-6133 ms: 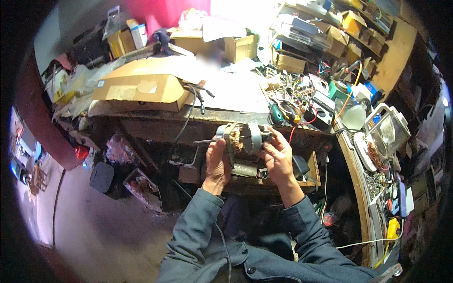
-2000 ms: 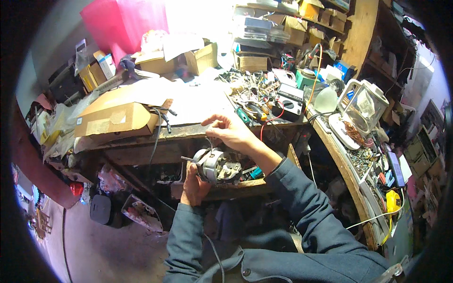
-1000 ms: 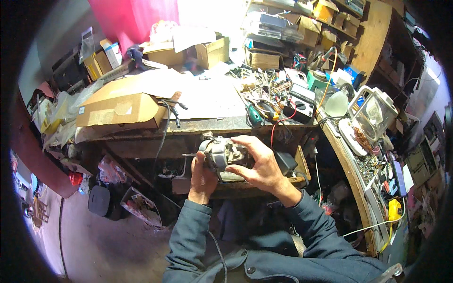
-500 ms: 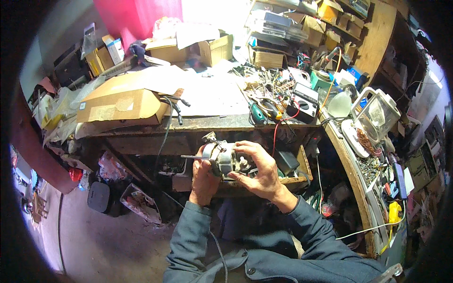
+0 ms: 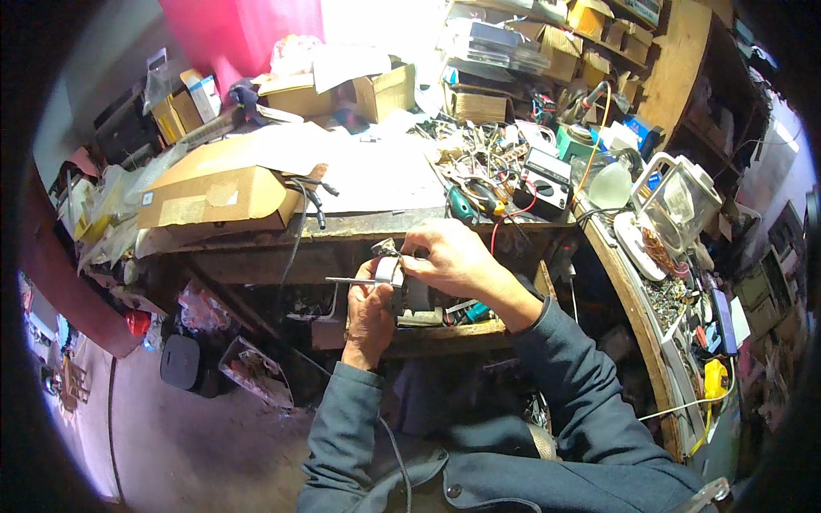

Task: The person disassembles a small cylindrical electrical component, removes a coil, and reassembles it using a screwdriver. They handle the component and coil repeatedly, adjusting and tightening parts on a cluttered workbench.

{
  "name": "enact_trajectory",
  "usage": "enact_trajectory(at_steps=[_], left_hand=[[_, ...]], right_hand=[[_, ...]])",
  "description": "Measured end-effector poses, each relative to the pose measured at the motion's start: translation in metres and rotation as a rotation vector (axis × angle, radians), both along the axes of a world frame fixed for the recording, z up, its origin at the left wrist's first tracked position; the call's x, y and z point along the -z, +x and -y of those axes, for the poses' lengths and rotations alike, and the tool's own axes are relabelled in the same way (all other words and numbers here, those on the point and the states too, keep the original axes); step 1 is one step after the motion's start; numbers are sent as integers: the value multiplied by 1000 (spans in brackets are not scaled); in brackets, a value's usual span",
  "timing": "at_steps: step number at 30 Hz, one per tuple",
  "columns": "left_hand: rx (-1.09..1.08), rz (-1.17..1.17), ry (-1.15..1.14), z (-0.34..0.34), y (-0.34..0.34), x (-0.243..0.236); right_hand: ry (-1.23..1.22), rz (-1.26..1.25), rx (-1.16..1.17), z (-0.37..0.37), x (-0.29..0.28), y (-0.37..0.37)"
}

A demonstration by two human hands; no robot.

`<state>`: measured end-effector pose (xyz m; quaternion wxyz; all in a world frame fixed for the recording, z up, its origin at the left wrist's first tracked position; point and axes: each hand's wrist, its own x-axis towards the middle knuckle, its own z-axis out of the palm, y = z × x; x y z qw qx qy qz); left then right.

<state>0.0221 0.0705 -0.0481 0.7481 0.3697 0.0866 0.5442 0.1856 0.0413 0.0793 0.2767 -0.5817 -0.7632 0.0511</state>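
Note:
In front of the bench edge, my left hand [image 5: 369,321] is closed round a small electric motor [image 5: 387,272] with a silvery ring-shaped housing. A thin metal shaft sticks out of it to the left. A small yellowish-brown piece sits on top of the motor. My right hand [image 5: 451,263] is at the motor's upper right side, its thumb and forefinger pinched together. What lies between those fingertips is too small to make out, and the hand hides part of the motor's right side.
Beneath my hands is an open drawer [image 5: 457,339] with tools and parts. On the bench lie a cardboard box [image 5: 218,195], black cable ends [image 5: 318,201], pliers [image 5: 487,201], a grey-and-black meter [image 5: 547,178] and a heap of loose parts [image 5: 479,154]. A clear jug-like container [image 5: 680,205] stands at right.
My right hand has moved up from the motor's right end to its top, going from a spread grip to a pinch. The left hand keeps hold in nearly the same place.

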Motion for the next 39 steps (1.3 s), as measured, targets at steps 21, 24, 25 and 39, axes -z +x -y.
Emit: enact_trajectory(at_steps=[21, 24, 25, 39], left_hand=[[-104, -8, 55, 0, 0, -2], [-65, 14, 50, 5, 2, -3], [-59, 21, 69, 6, 2, -2], [-40, -2, 95, 9, -7, 8]], right_hand=[[-72, -288, -465, 30, 7, 15], [-22, -252, -353, 36, 11, 12], [-27, -254, -329, 40, 9, 10], [112, -336, -261, 42, 19, 6]])
